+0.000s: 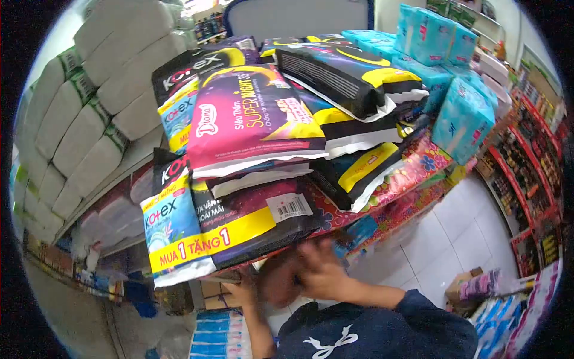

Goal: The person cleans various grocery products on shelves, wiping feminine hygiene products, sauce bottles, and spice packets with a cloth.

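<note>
Upper garment (376, 335): dark navy cloth, seen by me remotely through the head camera, with a white bow-shaped print (333, 343) of looped outlines and trailing ends. The loose right sleeve (436, 314) ends near the elbow; forearm (375, 295) and right hand (323, 276) bare.

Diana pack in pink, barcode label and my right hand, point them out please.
Pink Diana pack (254, 122): head view, middle of its front.
Barcode label (291, 207): head view, on its bars.
Right hand (323, 274): head view, back of it.
</note>
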Demonstrator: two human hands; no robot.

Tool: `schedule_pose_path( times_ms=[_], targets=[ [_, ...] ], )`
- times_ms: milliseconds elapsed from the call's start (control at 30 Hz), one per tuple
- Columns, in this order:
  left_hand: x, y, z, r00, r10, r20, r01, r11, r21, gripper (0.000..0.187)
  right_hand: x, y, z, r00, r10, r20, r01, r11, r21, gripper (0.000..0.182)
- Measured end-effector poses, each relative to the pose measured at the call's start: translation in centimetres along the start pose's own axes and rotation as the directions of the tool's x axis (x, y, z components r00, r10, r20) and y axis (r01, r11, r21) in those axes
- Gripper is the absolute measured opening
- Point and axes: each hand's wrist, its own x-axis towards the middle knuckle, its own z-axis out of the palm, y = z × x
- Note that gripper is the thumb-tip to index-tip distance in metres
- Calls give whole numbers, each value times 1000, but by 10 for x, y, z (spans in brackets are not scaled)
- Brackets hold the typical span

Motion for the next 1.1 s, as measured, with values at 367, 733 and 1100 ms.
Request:
schedule_pose_path(
  times_ms=[367, 733, 1100],
  targets=[
    [-1, -16, -14, 981, 126, 145, -124, 992, -25, 33, 35, 90, -75, 617, 281, -735, -630, 735, -249, 48],
    [-5, -9, 5, 998, 39, -47, -44, 990, -131, 16, 32, 31, -26, 882, 85, -463, -226, 939, -259, 26],
    [1, -21, -14, 983, 151, 103, -158, 985, 65, 16, 20, 128, -131, 820, 148, -553, -463, 740, -488, 47]
  ],
)
